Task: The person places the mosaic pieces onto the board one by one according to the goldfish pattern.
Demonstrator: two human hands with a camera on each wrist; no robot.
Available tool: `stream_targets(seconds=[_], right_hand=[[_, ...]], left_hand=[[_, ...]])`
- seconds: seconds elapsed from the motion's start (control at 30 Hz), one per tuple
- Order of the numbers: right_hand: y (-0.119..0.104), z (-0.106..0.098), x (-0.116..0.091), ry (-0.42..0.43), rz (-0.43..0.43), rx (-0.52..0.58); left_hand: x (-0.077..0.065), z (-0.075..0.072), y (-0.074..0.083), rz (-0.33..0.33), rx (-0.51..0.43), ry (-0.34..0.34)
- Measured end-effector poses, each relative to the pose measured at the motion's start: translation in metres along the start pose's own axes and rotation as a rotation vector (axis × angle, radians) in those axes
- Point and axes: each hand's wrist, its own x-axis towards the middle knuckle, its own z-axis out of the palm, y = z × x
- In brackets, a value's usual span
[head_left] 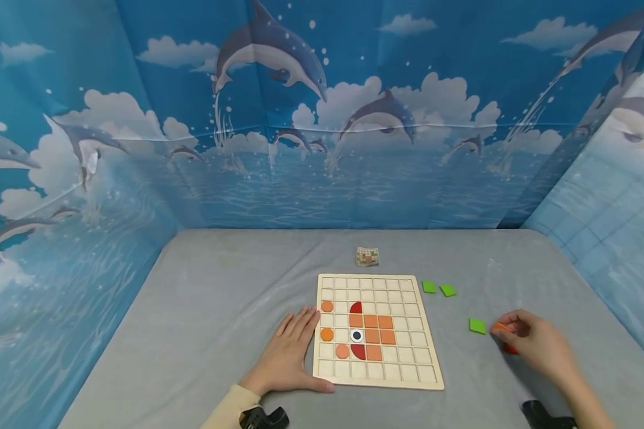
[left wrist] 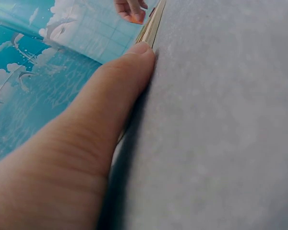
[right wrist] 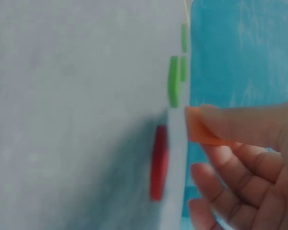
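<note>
My left hand (head_left: 287, 351) lies flat at the left edge of a wooden grid board (head_left: 408, 375), fingers straight along it and thumb at the near left corner. Orange squares, orange discs, red quarter-round pieces and a black-and-white eye piece sit in the board's cells. Off to the right of the board, my right hand (head_left: 542, 342) pinches an orange square tile (right wrist: 197, 127) between thumb and fingers, raised over the table. Below it on the cloth lies a red piece (right wrist: 159, 163), mostly hidden by the hand in the head view.
A green tile (head_left: 477, 326) lies just left of the right hand, and two more green tiles (head_left: 429, 287) rest by the board's far right corner. Behind the board is a small patterned card (head_left: 367, 257). A dolphin-print curtain (head_left: 311, 179) surrounds the grey table (head_left: 220, 286).
</note>
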Motion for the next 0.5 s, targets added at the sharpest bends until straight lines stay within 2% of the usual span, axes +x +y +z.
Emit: stream_targets(seconds=[0.13, 0.27, 0.4, 0.5], right_hand=[[-0.014, -0.001, -0.006, 0.068, -0.051, 0.025], [-0.036, 0.001, -0.011, 0.077, -0.131, 0.053], [-0.062, 0.008, -0.013, 0.003, -0.217, 0.119], [-0.083, 0.016, -0.014, -0.104, -0.261, 0.203]], left_hand=[[0.001, -0.002, 0.001, -0.006, -0.009, -0.003], [0.000, -0.001, 0.001, -0.003, -0.009, -0.010], [0.000, 0.001, 0.000, 0.004, 0.003, -0.007], [0.001, 0.002, -0.001, 0.013, 0.018, 0.003]])
